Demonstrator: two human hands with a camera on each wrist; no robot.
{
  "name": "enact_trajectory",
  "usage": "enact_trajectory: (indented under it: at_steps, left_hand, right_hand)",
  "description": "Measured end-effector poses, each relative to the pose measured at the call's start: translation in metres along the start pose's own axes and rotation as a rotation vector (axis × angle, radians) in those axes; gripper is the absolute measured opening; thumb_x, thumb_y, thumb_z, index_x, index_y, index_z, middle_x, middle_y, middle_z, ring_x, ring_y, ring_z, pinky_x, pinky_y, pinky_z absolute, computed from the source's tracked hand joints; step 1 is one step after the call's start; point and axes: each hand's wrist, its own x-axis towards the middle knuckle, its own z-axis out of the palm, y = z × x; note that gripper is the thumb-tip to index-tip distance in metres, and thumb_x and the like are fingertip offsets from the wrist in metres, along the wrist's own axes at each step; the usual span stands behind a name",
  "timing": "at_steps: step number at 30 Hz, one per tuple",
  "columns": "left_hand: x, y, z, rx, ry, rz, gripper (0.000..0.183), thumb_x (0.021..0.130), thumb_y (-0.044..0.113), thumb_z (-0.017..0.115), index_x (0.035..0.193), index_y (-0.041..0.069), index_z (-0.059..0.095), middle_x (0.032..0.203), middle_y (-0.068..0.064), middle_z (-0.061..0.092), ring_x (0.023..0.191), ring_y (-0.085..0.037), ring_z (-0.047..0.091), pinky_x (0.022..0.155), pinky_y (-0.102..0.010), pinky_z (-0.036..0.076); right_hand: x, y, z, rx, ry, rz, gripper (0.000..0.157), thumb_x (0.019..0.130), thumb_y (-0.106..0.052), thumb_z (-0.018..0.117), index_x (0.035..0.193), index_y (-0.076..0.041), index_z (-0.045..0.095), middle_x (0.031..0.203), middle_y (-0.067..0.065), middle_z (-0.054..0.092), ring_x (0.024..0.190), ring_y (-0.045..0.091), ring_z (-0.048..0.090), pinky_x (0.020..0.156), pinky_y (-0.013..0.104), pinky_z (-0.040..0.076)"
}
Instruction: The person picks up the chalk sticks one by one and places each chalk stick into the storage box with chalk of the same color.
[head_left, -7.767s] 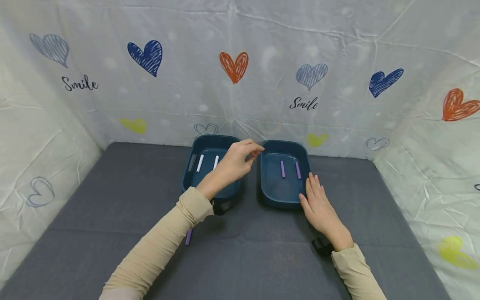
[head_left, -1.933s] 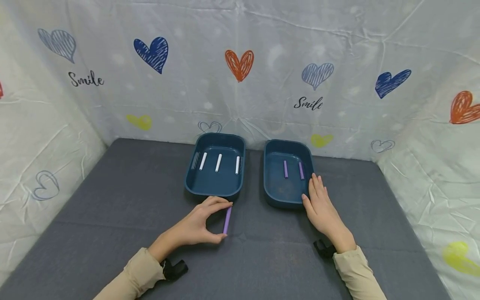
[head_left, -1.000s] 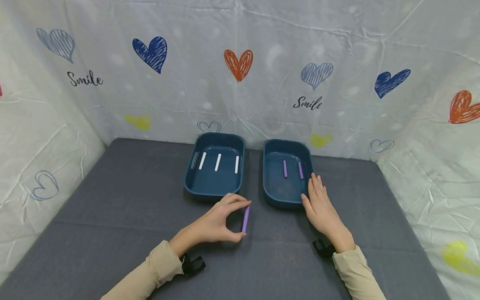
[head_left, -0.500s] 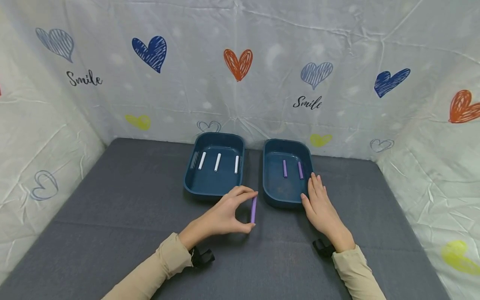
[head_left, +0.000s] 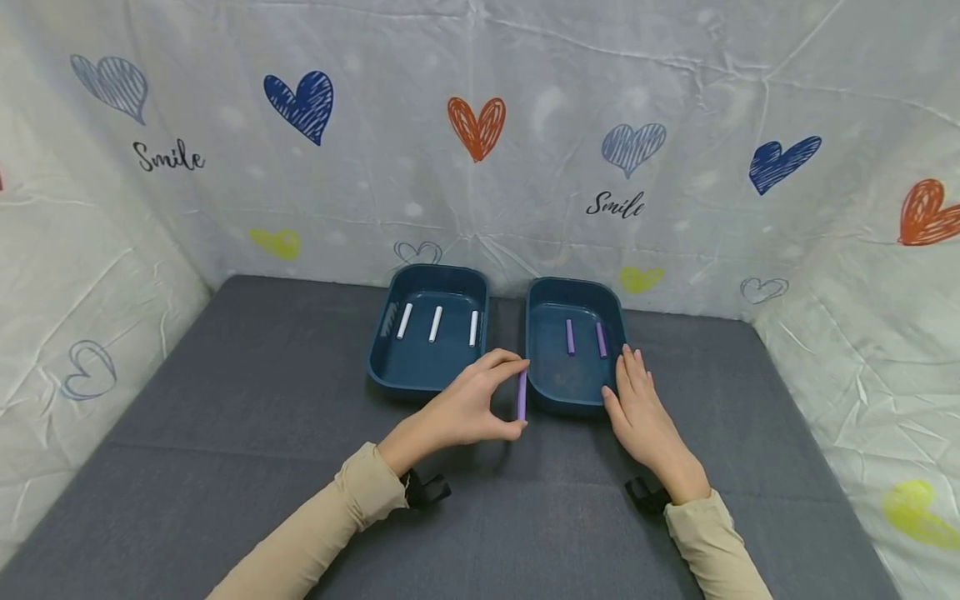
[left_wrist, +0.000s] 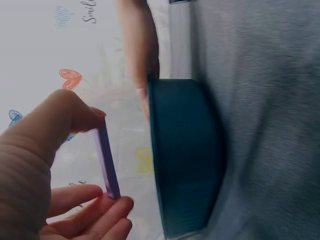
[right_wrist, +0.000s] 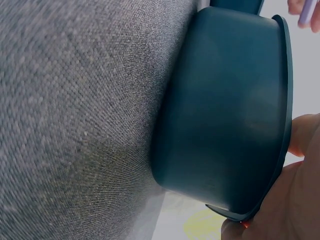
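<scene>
My left hand [head_left: 476, 404] pinches a purple chalk stick [head_left: 522, 396] by its two ends, thumb at the near end. It is beside the left rim of the right blue tray [head_left: 570, 387]. In the left wrist view, the chalk stick [left_wrist: 106, 162] spans from thumb to fingers, off the cloth. Two more purple chalk sticks [head_left: 570, 337] lie in the right tray. Straight fingers of my right hand [head_left: 645, 421] rest along that tray's right rim, the thumb near its front corner; the right wrist view shows this hand [right_wrist: 295, 195] at the rim.
A second blue tray [head_left: 408, 385] stands to the left with three white chalk sticks [head_left: 435, 323] in it. Both trays sit on a grey cloth-covered table [head_left: 225, 400] close to the white backdrop [head_left: 540, 75] printed with hearts.
The left hand, earlier over the left tray, picked up the purple chalk stick and carried it rightward and away from me to the right tray. A third white stick now shows; the right hand stayed.
</scene>
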Motion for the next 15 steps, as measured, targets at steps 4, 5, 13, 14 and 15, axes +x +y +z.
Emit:
enact_trajectory:
  at_steps: [4,5,13,14,15]
  left_hand:
    - [0.009,0.005,0.001,0.016,-0.002,-0.045,0.076,0.077,0.025,0.083,0.142,0.003,0.052,0.140,-0.011,0.051,0.121,-0.024,0.050,0.099,-0.043,0.050]
    - [0.011,0.006,0.001,0.021,-0.001,-0.056,0.076,0.077,0.026,0.083,0.143,0.003,0.052,0.141,-0.011,0.051,0.123,-0.024,0.049,0.100,-0.044,0.050]
    - [0.031,0.005,0.008,0.052,0.042,-0.088,0.069,0.080,0.025,0.080,0.140,0.002,0.054,0.143,-0.011,0.051,0.127,-0.026,0.047,0.102,-0.044,0.047]
    - [0.034,0.005,0.009,0.050,0.051,-0.093,0.068,0.080,0.024,0.080,0.140,0.002,0.055,0.143,-0.011,0.051,0.128,-0.026,0.047,0.102,-0.044,0.047]
    - [0.036,0.004,0.009,0.047,0.058,-0.095,0.068,0.080,0.023,0.079,0.140,0.001,0.055,0.144,-0.011,0.051,0.128,-0.027,0.047,0.102,-0.044,0.047]
  right_hand:
    - [0.000,0.000,0.000,0.002,-0.002,-0.002,0.066,0.109,-0.034,0.032,0.153,0.012,0.014,0.164,0.021,0.000,0.151,0.036,-0.003,0.119,0.058,0.010]
    - [0.000,0.000,0.000,0.002,0.001,-0.005,0.066,0.109,-0.034,0.032,0.153,0.012,0.014,0.164,0.022,0.001,0.151,0.037,-0.002,0.118,0.059,0.010]
    - [0.000,0.001,0.000,0.000,0.005,-0.010,0.066,0.109,-0.034,0.032,0.153,0.013,0.014,0.164,0.022,0.001,0.151,0.038,-0.001,0.119,0.058,0.011]
    - [0.000,0.001,0.000,0.003,0.003,-0.009,0.066,0.109,-0.034,0.032,0.153,0.013,0.014,0.164,0.022,0.000,0.151,0.038,-0.001,0.119,0.058,0.010]
    - [0.001,0.001,0.000,0.003,0.003,-0.009,0.066,0.109,-0.034,0.032,0.153,0.013,0.014,0.164,0.022,0.000,0.151,0.038,-0.001,0.119,0.058,0.010]
